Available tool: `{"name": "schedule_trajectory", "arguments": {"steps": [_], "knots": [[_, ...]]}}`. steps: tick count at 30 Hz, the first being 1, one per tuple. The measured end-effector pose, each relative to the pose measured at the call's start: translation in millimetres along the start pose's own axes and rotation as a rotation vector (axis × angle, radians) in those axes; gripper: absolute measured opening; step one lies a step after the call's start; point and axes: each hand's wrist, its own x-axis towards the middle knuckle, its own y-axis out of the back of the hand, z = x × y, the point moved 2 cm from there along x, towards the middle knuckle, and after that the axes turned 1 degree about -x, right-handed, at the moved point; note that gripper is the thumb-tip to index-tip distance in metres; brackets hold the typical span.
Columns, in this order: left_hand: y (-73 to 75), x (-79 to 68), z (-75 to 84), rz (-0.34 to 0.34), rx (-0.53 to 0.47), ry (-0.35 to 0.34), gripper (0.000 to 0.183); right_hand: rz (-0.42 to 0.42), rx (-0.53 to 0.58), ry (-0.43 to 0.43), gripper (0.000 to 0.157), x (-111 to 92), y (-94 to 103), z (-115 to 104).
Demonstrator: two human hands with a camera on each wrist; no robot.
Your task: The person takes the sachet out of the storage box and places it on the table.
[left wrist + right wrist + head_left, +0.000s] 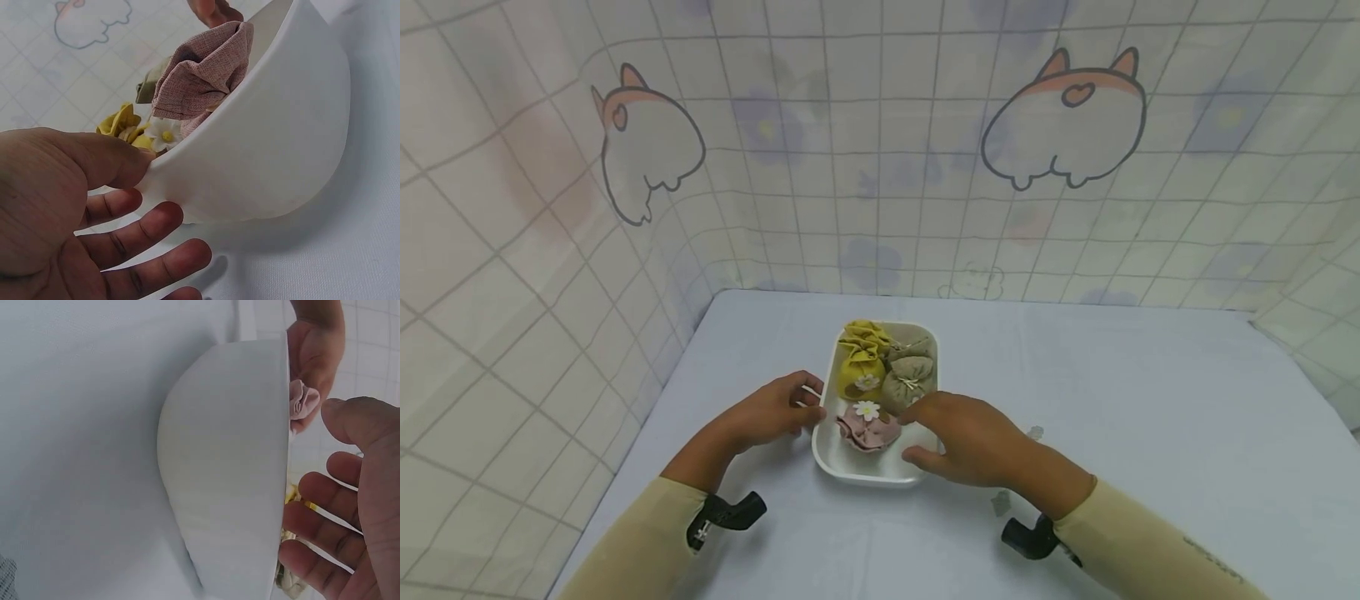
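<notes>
- White tray [876,481] sits on the counter [1135,417] in front of you, near the middle of the head view, with cloth bundles inside and one of your grips at each long side.
- Behind it, the wall hanging [865,200] shows a grid print, soft purple flowers and two corgi outlines [1067,125].
- Below that, the counter spreads pale and much wider than the tray.
- Your beige sleeves [1150,542] come in from the lower left and lower right.
- Your right grip [973,437] is over the tray's right edge, unclosed, thumb and fingers apart and slightly bent, nothing held. Its fingertips are near the pink bundle [868,432]; you can't tell whether they touch it.
- Your left grip [775,408] is at the tray's left side, also unclosed: thumb tip at the rim, the other fingers loosely extended by the outer wall.
- Inside the tray, you have the yellow bundle [859,377] at the far left, the greenish-beige bundle [906,393] just beside it on the right, and the pink one nearer you on the left.
- Each of your wrists carries a black mount [1033,537].
- Two small grey patches [1002,502] show on the counter near your right wrist.
- White daisies [867,410] with yellow centres sit on the pink and yellow bundles.
</notes>
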Motion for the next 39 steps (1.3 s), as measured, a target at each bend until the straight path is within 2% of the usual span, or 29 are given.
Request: {"name": "schedule_trajectory", "arguments": {"steps": [11, 29, 39], "knots": [[0.0, -1.2, 0.6, 0.002, -0.005, -0.001, 0.037, 0.000, 0.011, 0.070, 0.041, 8, -4.3, -6], [-0.2, 0.2, 0.5, -0.004, -0.009, -0.008, 0.036, 0.006, 0.037, 0.101, 0.037, 17, -12.5, -11], [0.0, 0.7, -0.4, 0.001, -0.003, -0.007, 0.036, 0.069, -0.008, 0.154, 0.031, 23, -17.4, -13]]}}
